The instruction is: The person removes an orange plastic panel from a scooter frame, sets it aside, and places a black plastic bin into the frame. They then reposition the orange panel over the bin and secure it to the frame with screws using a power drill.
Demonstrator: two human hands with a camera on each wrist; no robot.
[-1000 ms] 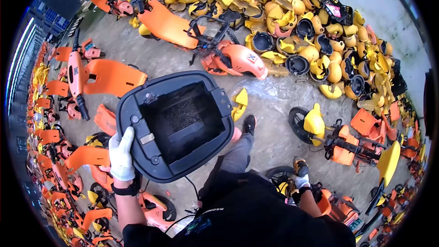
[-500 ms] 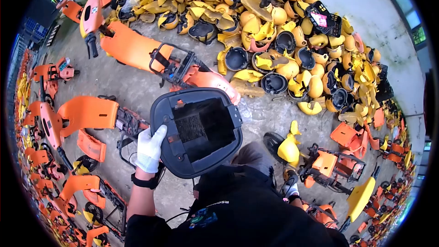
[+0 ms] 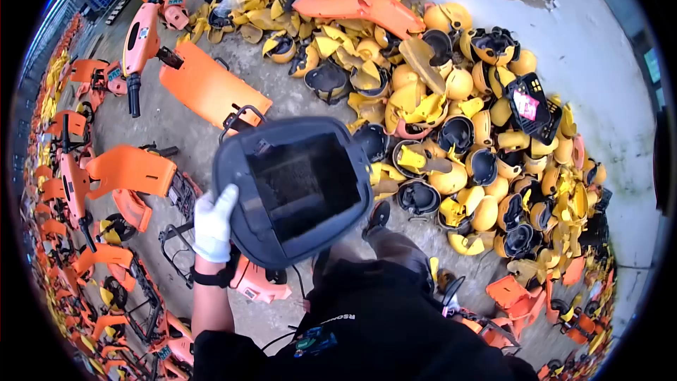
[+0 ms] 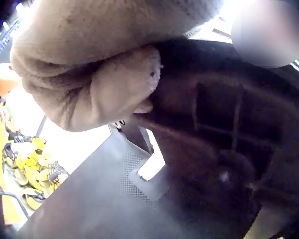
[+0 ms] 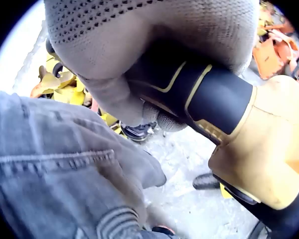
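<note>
Black basket (image 3: 243, 169), just toward nine o'clock of your head view's centre.
Your left hand (image 3: 214, 224) has its fingers gripping the rim at eight o'clock; your right hand (image 5: 154, 45) clasps a yellow-and-black tool (image 5: 264, 134). Likely stiff, light plastic; another hold at two o'clock should limit twisting.

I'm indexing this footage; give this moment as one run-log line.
left hand: grips black plastic bin by rim | right hand: grips yellow-and-black power tool | helmet pile: beside wall
</note>
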